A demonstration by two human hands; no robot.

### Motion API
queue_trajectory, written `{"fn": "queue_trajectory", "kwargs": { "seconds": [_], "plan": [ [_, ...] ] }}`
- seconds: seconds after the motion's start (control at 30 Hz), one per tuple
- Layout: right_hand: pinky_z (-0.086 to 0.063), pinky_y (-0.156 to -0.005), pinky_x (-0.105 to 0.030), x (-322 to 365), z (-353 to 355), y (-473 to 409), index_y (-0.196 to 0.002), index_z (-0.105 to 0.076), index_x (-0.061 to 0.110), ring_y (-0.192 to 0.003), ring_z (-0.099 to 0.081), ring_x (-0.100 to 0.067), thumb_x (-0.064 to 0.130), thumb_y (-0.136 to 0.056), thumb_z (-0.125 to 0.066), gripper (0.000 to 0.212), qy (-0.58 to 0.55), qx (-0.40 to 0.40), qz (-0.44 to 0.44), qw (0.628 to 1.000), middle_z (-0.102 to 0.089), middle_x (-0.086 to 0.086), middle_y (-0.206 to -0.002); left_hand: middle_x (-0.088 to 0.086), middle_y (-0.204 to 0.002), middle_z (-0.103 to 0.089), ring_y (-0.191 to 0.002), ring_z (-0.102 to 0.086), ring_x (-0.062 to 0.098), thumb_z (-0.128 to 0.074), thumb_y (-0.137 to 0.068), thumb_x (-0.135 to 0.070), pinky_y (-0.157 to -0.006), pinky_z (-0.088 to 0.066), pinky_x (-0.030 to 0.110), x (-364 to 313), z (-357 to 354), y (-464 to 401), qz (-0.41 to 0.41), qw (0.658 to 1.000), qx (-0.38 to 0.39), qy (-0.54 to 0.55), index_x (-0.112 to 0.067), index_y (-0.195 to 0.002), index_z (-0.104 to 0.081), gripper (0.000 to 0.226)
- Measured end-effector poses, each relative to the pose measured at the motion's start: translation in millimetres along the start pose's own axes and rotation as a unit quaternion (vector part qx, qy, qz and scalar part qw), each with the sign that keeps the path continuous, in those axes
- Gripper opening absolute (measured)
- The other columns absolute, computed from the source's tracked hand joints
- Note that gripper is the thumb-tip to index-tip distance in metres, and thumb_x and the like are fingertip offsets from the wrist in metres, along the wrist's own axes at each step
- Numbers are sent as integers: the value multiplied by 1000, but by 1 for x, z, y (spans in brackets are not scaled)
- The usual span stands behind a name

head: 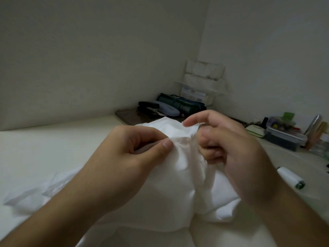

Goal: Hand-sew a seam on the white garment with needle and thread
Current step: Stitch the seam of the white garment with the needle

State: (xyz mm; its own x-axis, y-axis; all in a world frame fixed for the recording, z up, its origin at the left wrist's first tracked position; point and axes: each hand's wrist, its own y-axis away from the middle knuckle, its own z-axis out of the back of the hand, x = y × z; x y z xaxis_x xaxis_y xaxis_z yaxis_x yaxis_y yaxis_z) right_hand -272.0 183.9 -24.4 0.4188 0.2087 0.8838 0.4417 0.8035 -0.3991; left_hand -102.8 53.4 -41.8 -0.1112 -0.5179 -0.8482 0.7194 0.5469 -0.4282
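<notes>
The white garment [178, 184] lies bunched on the cream table [44, 148] in front of me. My left hand [128, 157] pinches a raised fold of it between thumb and fingers. My right hand [231, 148] sits just to the right at the same fold, fingers curled against the cloth, index finger stretched out over it. A metal ring or thimble shows on one finger. The needle and thread are too small and blurred to make out. A white thread spool [290, 177] lies on the table to the right of my right hand.
At the back stand a tray [124, 114] with a black stapler [148, 106], a pale case and a rolled green pouch [179, 104]. White stacked boxes [204, 75] fill the corner. On the right stands a plastic box [284, 136] of small sewing items.
</notes>
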Motion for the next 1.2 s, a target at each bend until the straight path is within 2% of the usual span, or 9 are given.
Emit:
{"fn": "queue_trajectory", "kwargs": {
  "seconds": [0.1,0.23,0.37,0.43,0.6,0.8,0.93,1.1,1.2],
  "plan": [
    [-30,-50,-23,1,2,-1,-103,-74,19,-57,-32,-12,6,-105,-47,30,3,-51,13,999,-41,4,-64,2,-76,-77,-71,-74,22,-69,-99,-37,-68,-52,34,1,0,0,16,1000,5,16,-26,-90,-82,20],
    [-43,-56,-19,6,-1,2,-98,-71,11,-58,-48,-15,2,-101,-60,14,-24,-49,87,995,-55,-1,-62,7,-80,-77,-82,-74,36,-68,-92,-48,-73,-56,51,3,0,0,11,999,16,32,-23,-95,-82,28],
    [-50,-61,-24,13,-3,8,-85,-71,11,-61,-59,-19,19,-88,-72,8,-22,-5,139,990,-63,-6,-65,9,-81,-78,-78,-74,32,-64,-90,-46,-71,-52,45,5,1,-1,10,998,27,59,-22,-95,-82,30],
    [-45,-56,-22,15,-6,11,-80,-70,11,-58,-55,-16,20,-86,-75,12,6,-7,147,989,-60,-5,-64,11,-81,-77,-73,-71,24,-65,-89,-42,-70,-50,42,5,1,-1,13,996,32,79,-20,-95,-82,29],
    [-36,-49,-24,12,-6,11,-72,-65,10,-53,-38,-26,15,-85,-76,18,51,19,126,991,-43,-25,-61,22,-87,-77,-76,-72,34,-65,-89,-34,-72,-49,44,4,2,-1,13,992,41,117,-15,-97,-82,27],
    [-33,-48,-26,12,-5,10,-70,-66,12,-53,-34,-25,16,-84,-76,18,74,49,111,990,-43,-22,-60,20,-86,-76,-75,-69,24,-65,-90,-32,-71,-50,44,5,1,-1,5,992,45,117,-16,-97,-83,25],
    [-32,-49,-26,12,-5,9,-67,-65,14,-53,-34,-20,14,-82,-75,18,67,55,101,991,-46,-4,-57,17,-85,-77,-77,-72,31,-65,-90,-32,-72,-51,47,4,0,-1,0,992,43,115,-17,-97,-83,24],
    [-30,-51,-45,10,-4,7,-65,-64,12,-56,-35,-41,16,-81,-73,19,60,52,94,992,-43,-27,-61,11,-83,-78,-77,-74,30,-65,-91,-34,-70,-52,41,4,1,0,-6,994,39,98,-20,-96,-83,24],
    [-32,-51,-34,8,-2,5,-64,-64,14,-54,-37,-27,18,-78,-74,17,40,55,85,994,-45,-15,-57,11,-82,-78,-77,-74,31,-65,-90,-35,-69,-52,39,4,1,0,-7,995,34,92,-20,-95,-83,23]
  ]
}}
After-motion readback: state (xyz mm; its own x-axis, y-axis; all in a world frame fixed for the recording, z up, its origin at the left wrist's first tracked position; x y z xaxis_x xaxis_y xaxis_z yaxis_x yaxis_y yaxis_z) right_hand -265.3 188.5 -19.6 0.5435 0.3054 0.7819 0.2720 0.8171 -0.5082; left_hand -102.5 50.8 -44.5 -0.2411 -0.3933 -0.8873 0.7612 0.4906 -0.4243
